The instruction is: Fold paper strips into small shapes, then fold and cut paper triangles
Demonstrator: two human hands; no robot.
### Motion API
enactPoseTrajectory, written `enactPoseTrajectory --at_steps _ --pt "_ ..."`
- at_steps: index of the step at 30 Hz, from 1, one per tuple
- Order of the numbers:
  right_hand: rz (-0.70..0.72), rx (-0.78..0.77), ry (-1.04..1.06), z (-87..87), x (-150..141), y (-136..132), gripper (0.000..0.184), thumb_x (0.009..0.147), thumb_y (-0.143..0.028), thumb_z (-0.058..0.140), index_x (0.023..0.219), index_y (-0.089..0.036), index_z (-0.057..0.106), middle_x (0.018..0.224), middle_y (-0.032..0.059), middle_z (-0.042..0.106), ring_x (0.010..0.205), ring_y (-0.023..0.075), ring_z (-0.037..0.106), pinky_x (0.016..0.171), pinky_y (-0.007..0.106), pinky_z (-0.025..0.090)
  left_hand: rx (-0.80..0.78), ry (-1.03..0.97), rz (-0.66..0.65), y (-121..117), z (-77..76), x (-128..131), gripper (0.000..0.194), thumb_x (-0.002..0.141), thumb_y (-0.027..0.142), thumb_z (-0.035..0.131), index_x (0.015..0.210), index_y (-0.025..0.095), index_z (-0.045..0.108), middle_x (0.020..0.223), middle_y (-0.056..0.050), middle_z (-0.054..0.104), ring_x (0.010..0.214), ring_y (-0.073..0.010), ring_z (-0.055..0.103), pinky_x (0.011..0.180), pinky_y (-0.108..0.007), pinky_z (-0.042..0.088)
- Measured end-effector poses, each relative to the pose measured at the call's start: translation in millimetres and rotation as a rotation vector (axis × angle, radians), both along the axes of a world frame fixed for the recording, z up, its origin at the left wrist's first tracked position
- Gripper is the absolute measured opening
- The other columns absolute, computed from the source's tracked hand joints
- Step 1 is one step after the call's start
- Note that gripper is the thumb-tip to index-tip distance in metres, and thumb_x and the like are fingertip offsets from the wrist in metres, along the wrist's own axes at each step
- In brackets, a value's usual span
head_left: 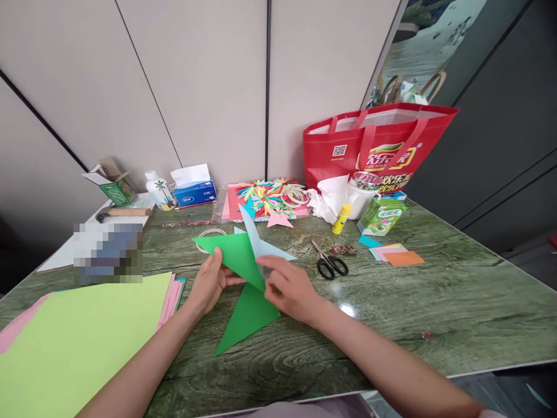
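The green-and-blue folded paper piece (232,255) is held just above the counter (470,302), in front of the body, where both hands can apparently reach it easily. One green point is clamped in the grip of the left hand (213,278), thumb above and fingers beneath, seemingly so that the piece is steadied. The right hand (287,284) is set at the meeting of the green and light-blue parts, its index finger laid against the blue; whether its grip is closed on the paper cannot be told. The scissors (329,259) are laid with their handles turned toward the body, perhaps for easy pick-up. The large coloured sheets (108,325) are stacked at the left, probably so that working space is left.
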State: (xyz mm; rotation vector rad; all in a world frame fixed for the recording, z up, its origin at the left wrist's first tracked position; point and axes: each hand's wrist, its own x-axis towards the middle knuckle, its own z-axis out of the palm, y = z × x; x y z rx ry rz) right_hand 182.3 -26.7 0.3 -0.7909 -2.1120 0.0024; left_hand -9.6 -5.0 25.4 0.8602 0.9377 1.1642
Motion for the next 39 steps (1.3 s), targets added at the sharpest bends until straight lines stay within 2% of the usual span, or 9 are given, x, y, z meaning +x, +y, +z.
enactPoseTrajectory --at_steps 6,15,18,21,25,27,32,35,39 --pt "0.164 0.025 -0.291 -1.3 -10 -6 0.015 0.084 -0.010 0.042 0.080 -0.015 0.056 0.118 0.0113 0.060 0.119 0.0233 0.046 0.086 0.037 0.050 -0.013 -0.015 -0.020 -7 -2.9 7 0.036 0.076 0.049 0.057 0.092 0.016 0.057 0.082 -0.007 0.070 0.064 -0.0181 0.065 0.052 -0.030 0.054" --pt "0.241 0.016 -0.351 4.1 -6 -6 0.012 0.082 -0.011 0.047 0.081 -0.013 0.059 0.116 0.0087 0.061 0.123 0.0230 0.042 0.095 0.037 0.045 -0.001 -0.042 0.077 -5 -2.4 6 0.031 0.060 0.035 0.076 0.077 0.013 0.062 0.068 -0.002 0.067 0.056 -0.0127 0.059 0.048 -0.022 0.050" --pt "0.208 0.001 -0.312 2.8 -3 -3 0.012 0.082 -0.008 0.048 0.078 -0.014 0.058 0.115 0.0084 0.061 0.124 0.0243 0.040 0.102 0.043 0.037 0.003 -0.058 0.099 -3 -1.8 5 0.031 0.058 0.032 0.078 0.076 0.013 0.063 0.068 -0.003 0.068 0.058 -0.0136 0.060 0.050 -0.023 0.051" --pt "0.219 -0.043 -0.202 1.3 -3 -4 0.008 0.082 -0.011 0.052 0.076 -0.016 0.056 0.111 0.0090 0.061 0.121 0.0248 0.041 0.098 0.043 0.040 0.000 -0.088 0.129 -1 -1.5 4 0.029 0.056 0.031 0.079 0.074 0.013 0.064 0.070 -0.003 0.069 0.058 -0.0131 0.060 0.051 -0.023 0.052" --pt "0.102 -0.255 0.164 -0.9 -9 -9 0.014 0.076 -0.029 0.064 0.078 -0.018 0.056 0.102 0.0116 0.055 0.104 0.0234 0.051 0.083 0.038 0.048 -0.016 -0.139 0.170 -1 -1.2 4 0.027 0.057 0.029 0.079 0.075 0.013 0.065 0.075 -0.003 0.071 0.064 -0.0132 0.062 0.059 -0.024 0.054" --pt "0.025 -0.470 0.355 -2.7 -14 -11 0.015 0.075 -0.030 0.064 0.078 -0.018 0.054 0.099 0.0109 0.053 0.095 0.0215 0.056 0.074 0.034 0.051 -0.024 -0.153 0.166 -1 -1.4 5 0.027 0.059 0.029 0.078 0.077 0.013 0.066 0.077 -0.004 0.071 0.067 -0.0137 0.063 0.062 -0.025 0.055" --pt "0.105 -1.035 0.748 -6.8 -19 -6 0.023 0.070 -0.030 0.065 0.080 -0.020 0.047 0.064 -0.0025 0.055 0.055 0.0144 0.060 0.051 0.027 0.053 -0.020 -0.141 0.138 -3 -1.9 3 0.025 0.061 0.030 0.076 0.076 0.013 0.066 0.077 -0.004 0.071 0.068 -0.0137 0.064 0.065 -0.026 0.056" --pt "0.055 -1.095 0.841 -7.9 -17 -1 0.030 0.067 -0.032 0.066 0.088 -0.019 0.050 0.062 -0.0036 0.058 0.053 0.0142 0.061 0.049 0.026 0.053 0.008 -0.081 0.143 0 0.5 -2 0.028 0.060 0.033 0.077 0.073 0.011 0.066 0.069 -0.004 0.070 0.063 -0.0148 0.064 0.063 -0.029 0.057" --pt "0.011 -1.106 0.869 -8.3 -14 2 0.027 0.066 -0.038 0.065 0.078 -0.015 0.057 0.063 -0.0006 0.059 0.055 0.0137 0.062 0.047 0.023 0.053 0.049 -0.016 0.170 6 4.0 -10 0.028 0.056 0.033 0.078 0.062 0.009 0.065 0.056 -0.003 0.066 0.054 -0.0152 0.062 0.059 -0.033 0.058"
